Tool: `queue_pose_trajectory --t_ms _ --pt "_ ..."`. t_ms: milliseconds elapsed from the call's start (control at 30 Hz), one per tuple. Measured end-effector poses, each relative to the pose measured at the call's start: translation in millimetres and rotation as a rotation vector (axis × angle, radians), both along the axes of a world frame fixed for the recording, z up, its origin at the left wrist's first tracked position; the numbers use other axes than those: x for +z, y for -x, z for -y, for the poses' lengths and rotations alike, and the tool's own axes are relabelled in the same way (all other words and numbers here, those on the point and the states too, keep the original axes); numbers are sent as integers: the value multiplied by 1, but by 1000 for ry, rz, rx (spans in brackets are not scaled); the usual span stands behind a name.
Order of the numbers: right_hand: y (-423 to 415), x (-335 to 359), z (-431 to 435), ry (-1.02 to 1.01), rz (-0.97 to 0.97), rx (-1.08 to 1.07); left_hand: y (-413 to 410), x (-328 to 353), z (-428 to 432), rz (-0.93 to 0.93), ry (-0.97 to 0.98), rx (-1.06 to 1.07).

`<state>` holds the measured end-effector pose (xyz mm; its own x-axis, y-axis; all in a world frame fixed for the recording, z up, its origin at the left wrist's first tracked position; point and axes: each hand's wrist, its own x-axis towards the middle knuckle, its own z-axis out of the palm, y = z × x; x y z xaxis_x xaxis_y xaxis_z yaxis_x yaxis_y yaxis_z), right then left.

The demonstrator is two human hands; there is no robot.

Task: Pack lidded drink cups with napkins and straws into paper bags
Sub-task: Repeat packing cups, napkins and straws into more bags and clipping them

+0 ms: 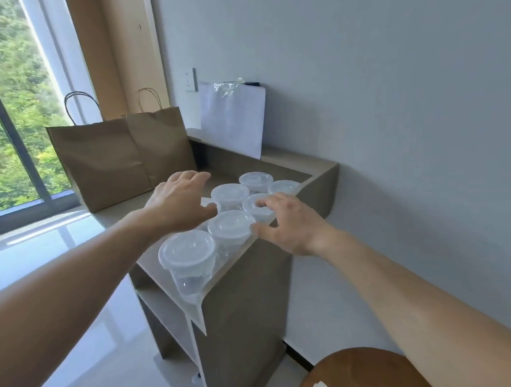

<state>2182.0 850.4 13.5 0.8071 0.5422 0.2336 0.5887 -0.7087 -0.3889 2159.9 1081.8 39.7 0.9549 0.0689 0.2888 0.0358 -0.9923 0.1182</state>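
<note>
six lidded cups point(231, 224) crowd the desk top point(120, 210), rims almost touching, with scant room between. bare desk lies at nine o'clock. two paper bags point(102, 160) block ten o'clock, a leaning white sheet point(232, 120) blocks twelve, and the wall point(392, 95) blocks three.

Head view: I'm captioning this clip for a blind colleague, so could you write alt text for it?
A person's left hand and right hand reach, fingers spread, over six clear lidded cups on a grey desk by a wall. Two brown paper bags stand at its far end, beside a window.
</note>
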Motion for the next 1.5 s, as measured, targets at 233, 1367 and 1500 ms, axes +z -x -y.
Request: queue_pose_trajectory --t_ms 233,1367,1500 --pt "6 -8 -97 155 -68 213 -9 -16 -84 -78 -1 123" --pt "46 45 85 -410 -76 -232 -79 16 73 4 25 -355" --pt "73 18 160 -294 -78 -395 -69 -6 156 -59 -9 -459"
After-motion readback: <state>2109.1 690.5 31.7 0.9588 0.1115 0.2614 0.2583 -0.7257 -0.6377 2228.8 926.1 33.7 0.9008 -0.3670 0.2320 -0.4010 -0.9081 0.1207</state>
